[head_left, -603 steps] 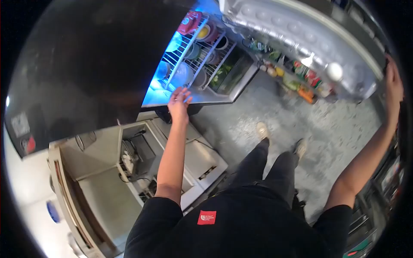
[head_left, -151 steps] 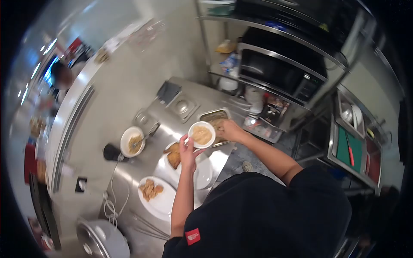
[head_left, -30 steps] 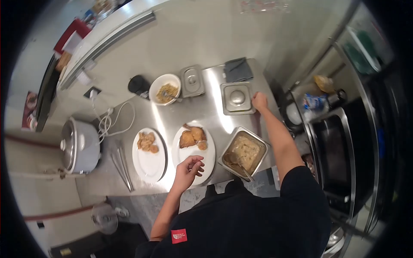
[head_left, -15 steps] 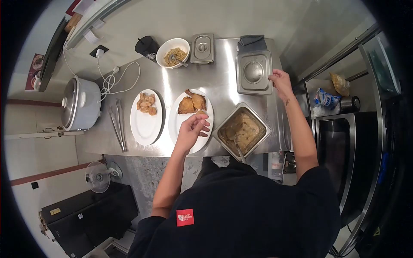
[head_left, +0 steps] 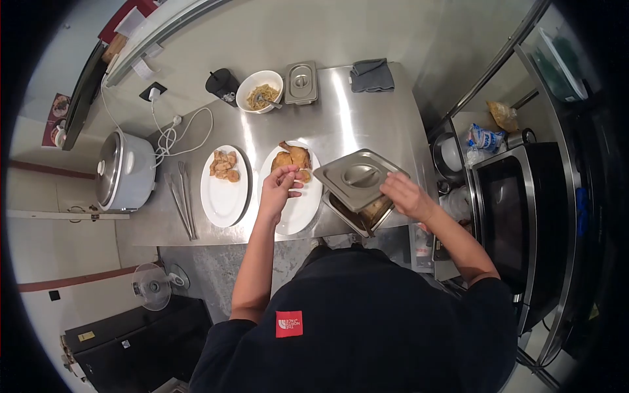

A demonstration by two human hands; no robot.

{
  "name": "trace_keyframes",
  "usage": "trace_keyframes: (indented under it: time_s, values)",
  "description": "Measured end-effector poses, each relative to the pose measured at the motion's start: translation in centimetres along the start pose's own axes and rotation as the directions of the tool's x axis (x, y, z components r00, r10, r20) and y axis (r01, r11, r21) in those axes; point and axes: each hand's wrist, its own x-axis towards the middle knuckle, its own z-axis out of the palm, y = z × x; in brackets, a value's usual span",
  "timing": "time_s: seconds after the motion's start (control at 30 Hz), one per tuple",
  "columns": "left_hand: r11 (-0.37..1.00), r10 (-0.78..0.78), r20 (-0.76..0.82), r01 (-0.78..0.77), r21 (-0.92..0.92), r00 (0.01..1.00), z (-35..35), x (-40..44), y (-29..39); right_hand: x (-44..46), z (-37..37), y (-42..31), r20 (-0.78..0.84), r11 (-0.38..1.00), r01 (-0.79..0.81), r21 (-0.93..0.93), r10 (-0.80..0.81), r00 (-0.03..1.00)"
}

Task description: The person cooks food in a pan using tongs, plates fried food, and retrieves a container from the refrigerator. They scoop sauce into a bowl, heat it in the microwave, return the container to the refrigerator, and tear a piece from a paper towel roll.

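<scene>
My right hand [head_left: 407, 196] grips the edge of a square steel lid [head_left: 350, 164], which has a recessed handle. The lid is tilted over a square steel food pan [head_left: 347, 219] and hides much of it. Some pale brown food [head_left: 375, 213] shows inside the pan below the lid. Above a white oval plate [head_left: 298, 213] hovers my left hand [head_left: 278, 192], its fingers loosely curled and apart, with nothing visible in them. Browned pieces of chicken [head_left: 298, 156] lie at that plate's far end, just beyond my fingertips.
Another oval plate [head_left: 223, 200] bears chopped pieces [head_left: 224, 165]; tongs [head_left: 180, 200] lie left of it. At the back stand a black cup [head_left: 221, 83], a noodle bowl [head_left: 244, 92], a small lidded pan [head_left: 301, 83] and a grey cloth [head_left: 372, 76]. A rice cooker [head_left: 134, 170] stands left.
My right hand has brought the lid from beside the grey cloth, toward me and left, over the pan. The cloth is now uncovered. My left hand has shifted slightly away from me.
</scene>
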Motion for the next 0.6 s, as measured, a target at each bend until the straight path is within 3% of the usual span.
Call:
trace_keyframes:
  time_s: [0.13,0.23,0.43,0.5,0.53,0.6]
  values:
    - [0.977,0.078,0.040,-0.084,0.198,0.996,-0.1,0.9,-3.3,-3.8,1.6,-0.7,0.122,1.000,0.020,0.008,-0.020,0.992]
    - [0.780,0.382,0.078,-0.366,0.508,0.921,2.0,1.9,-5.3,-4.9,2.1,-0.2,0.170,0.999,0.012,0.045,-0.019,0.985]
    - [0.597,0.316,0.213,-0.368,0.713,0.925,5.3,1.7,-5.6,-5.6,1.4,-0.6,0.325,0.992,-0.054,0.114,0.015,0.946]
    - [0.575,0.274,0.211,-0.336,0.746,0.938,5.8,1.4,-5.7,-4.7,0.2,-1.1,0.334,0.989,-0.139,0.054,0.113,0.936]
    - [0.576,0.279,0.194,-0.326,0.750,0.940,5.7,1.3,-6.1,-4.3,-0.3,-1.6,0.334,0.990,-0.124,0.064,0.096,0.938]
    - [0.524,0.413,0.222,-0.430,0.735,0.883,5.3,1.5,-7.3,-4.6,-0.6,-3.2,0.044,0.919,-0.391,0.058,0.389,0.920]
